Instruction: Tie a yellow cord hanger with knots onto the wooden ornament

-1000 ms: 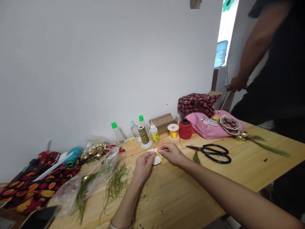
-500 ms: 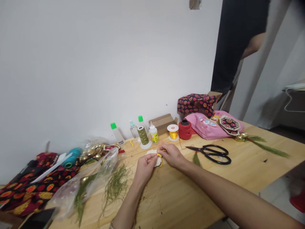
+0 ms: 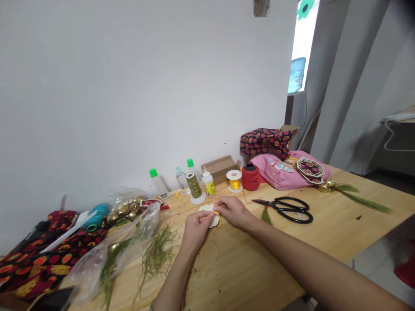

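My left hand [image 3: 195, 229] is closed in a pinch at the left edge of a small pale scalloped piece [image 3: 214, 222], just above the wooden table. A yellow cord [image 3: 219, 223] curves along the right side of this piece. My right hand [image 3: 234, 211] has its fingertips pinched on the cord at the piece's upper right. A second pale piece [image 3: 205, 207] shows partly behind my fingers. Black-handled scissors [image 3: 285, 208] lie to the right of my right hand, with a small green tassel [image 3: 266, 216] by their blades.
Behind my hands stand a glue bottle [image 3: 209, 183], an olive thread cone [image 3: 193, 186], a yellow cord spool [image 3: 234, 180] and a red thread cone [image 3: 250, 177]. Green threads [image 3: 158, 255] and a plastic bag [image 3: 97, 259] lie left. A pink bag [image 3: 275, 172] sits back right.
A person in dark clothing at the back right has gone out of view, showing a water jug there. My hands stay at the pale piece, with the yellow cord shifted slightly between my fingers.
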### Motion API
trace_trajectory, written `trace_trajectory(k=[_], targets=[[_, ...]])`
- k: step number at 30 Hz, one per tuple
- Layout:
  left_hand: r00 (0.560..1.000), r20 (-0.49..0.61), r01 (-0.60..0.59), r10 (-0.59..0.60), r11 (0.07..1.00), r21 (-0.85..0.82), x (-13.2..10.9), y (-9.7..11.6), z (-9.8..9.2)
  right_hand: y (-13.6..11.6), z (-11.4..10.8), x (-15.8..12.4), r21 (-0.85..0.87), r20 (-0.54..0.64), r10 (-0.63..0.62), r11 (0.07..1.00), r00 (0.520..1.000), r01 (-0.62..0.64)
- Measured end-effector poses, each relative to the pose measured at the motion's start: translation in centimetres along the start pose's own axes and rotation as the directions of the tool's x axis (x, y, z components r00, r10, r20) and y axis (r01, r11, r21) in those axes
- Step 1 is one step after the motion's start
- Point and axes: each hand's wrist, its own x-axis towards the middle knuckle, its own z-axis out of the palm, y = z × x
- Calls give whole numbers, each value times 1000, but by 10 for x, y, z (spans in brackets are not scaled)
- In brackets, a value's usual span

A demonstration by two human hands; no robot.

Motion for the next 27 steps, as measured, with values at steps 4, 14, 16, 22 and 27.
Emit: trace_trajectory(k=[4,14,16,22,27], targets=[[999,-41,3,-3,1000,4,1,-2,-3,0,-7,-1,117,156,79,988,985,-98],[998,-66,-5,1,999,-52,1,-3,-4,-10,-21,-6,672,630,51,463,775,-578],[998,-55,10,-15,997,-82,0,-1,-4,-10,-13,-7,655,564,78,563,822,-503],[999,-14,39,-41,988,-152,-5,6,-5,-5,11,-6,467,242,59,868,968,-170],[997,61,60,-51,986,-154,-5,7,-2,-5,12,-7,118,66,6,993,998,-14]])
